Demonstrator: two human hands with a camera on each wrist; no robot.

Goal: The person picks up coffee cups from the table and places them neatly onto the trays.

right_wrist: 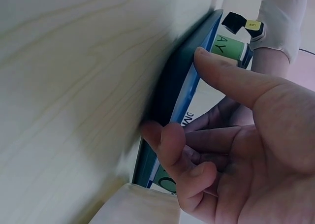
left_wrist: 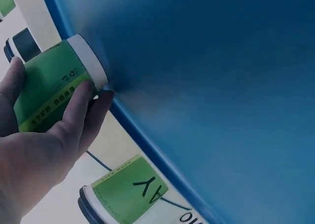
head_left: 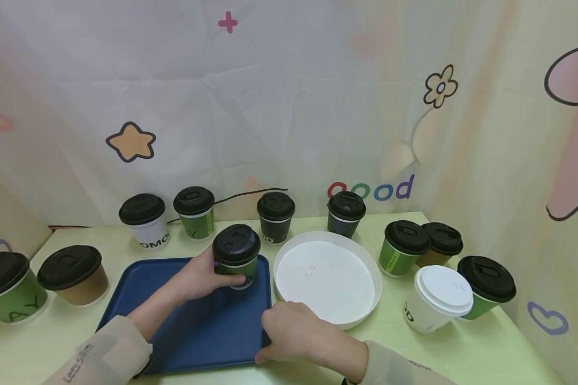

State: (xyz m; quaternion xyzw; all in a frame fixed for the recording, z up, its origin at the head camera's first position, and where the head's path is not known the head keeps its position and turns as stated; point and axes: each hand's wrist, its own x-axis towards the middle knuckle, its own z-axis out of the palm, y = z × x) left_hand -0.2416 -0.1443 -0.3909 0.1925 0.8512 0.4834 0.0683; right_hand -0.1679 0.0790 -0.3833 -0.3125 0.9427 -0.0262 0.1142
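Note:
My left hand [head_left: 204, 275] grips a green paper coffee cup [head_left: 237, 271] with a black lid, fingers and thumb round its side. The cup stands upright at the far right corner of a blue tray [head_left: 207, 331]. In the left wrist view, the cup's white base rim [left_wrist: 91, 61] is right at the tray's surface. My right hand [head_left: 296, 331] holds the tray's right edge near its front corner. Seen from the right wrist, the thumb lies along the rim of the tray [right_wrist: 184, 86], with curled fingertips at the edge further along.
A round white tray [head_left: 327, 278] lies close on the right. Along the back stand a white cup [head_left: 146, 227], a green cup [head_left: 196, 216] and two dark cups [head_left: 275, 219]. More lidded cups [head_left: 404, 251] stand on the right; a brown cup [head_left: 79, 278] and a large green cup [head_left: 9, 291] on the left.

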